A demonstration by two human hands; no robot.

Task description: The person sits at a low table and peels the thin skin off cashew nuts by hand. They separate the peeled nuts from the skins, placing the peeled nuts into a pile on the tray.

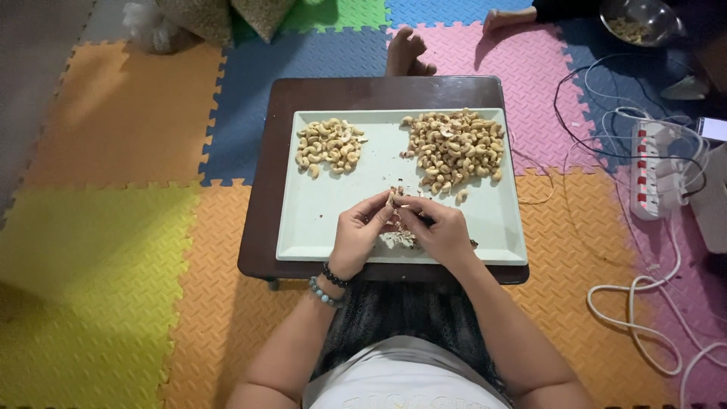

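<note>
I see my left hand [362, 231] and right hand [443, 231] meeting over the near middle of a pale tray [318, 220], which rests on a small dark surface [261, 227]. Both pinch one cashew [394, 200] between their fingertips, the left gripping it from the 9 o'clock side, the right from 3 o'clock. The nut sits just above the tray, at the tips of both hands. Under the hands lies a small litter of peels [397, 239], touching the tray floor.

On the tray, at 11 o'clock from my hands, lies a small heap [328, 145] of paler nuts. At 1 o'clock lies a bigger heap [456, 148], with a few loose nuts strayed toward the hands. The two heaps are well apart.

My left wrist carries two bead bracelets [329, 284], one dark, one bluish.

The surface stands on a floor of coloured foam mats [121, 250]. At 12 o'clock beyond it a foot [407, 51] of another person rests on the mat. Far at 1 o'clock stands a metal bowl [644, 19] with nuts in it. At 3 o'clock a power strip [653, 170] lies on the mat with white cables [644, 303] looping near it.
</note>
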